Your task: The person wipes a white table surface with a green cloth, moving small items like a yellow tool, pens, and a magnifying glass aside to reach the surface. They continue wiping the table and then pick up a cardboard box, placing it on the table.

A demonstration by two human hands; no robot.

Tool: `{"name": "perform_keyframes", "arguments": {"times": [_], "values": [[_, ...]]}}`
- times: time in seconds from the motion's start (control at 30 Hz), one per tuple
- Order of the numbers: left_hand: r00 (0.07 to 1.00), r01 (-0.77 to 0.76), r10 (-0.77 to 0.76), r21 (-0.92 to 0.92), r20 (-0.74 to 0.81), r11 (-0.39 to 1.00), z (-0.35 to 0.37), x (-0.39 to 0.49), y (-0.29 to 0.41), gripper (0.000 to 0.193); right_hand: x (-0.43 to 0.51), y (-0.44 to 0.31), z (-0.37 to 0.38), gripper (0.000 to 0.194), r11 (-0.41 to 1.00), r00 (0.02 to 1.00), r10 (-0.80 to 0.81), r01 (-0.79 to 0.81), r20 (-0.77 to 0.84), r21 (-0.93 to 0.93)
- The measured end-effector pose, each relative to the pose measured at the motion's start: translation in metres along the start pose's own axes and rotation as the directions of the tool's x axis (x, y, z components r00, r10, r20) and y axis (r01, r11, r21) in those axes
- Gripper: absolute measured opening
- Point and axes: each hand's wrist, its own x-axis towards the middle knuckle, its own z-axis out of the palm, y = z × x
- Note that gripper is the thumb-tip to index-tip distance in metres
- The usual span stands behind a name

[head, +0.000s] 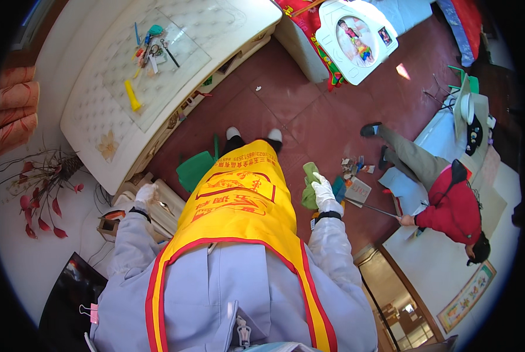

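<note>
My right hand (322,192), in a white glove, grips a crumpled green cloth (309,187) beside my yellow apron (240,198). The cloth hangs above the red tiled floor. My left hand (146,194), also gloved in white, is over a cream-coloured cabinet (168,209) by the wall; its fingers are too blurred to read, and whether it touches the cabinet is unclear. Ahead on the left is a long white cabinet top (84,108) with a tufted pattern and a glass sheet (174,79). A yellow plastic object (132,95) and a cluster of small items (150,53) lie there.
A green plastic stool (195,170) stands near my feet. To the right, a person in a red top (454,209) holds a long-handled tool (374,208) near floor litter (357,165). A white photo frame (326,37) is ahead; artificial red flowers (36,207) are at left.
</note>
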Motion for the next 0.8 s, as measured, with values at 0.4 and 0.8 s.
{"name": "perform_keyframes", "arguments": {"times": [0.4,0.8], "values": [[0.975,-0.15,0.157,0.056,-0.155,0.987,0.002,-0.012,0.096,0.016,0.026,0.133,0.023,0.049,0.97,0.985,0.174,-0.173,-0.008,-0.174],[0.964,-0.26,0.206,0.748,0.167,0.61,0.002,0.056,0.21,0.017,-0.008,0.088,0.038,0.042,0.981,0.996,-0.001,0.02,-0.094,0.192]]}}
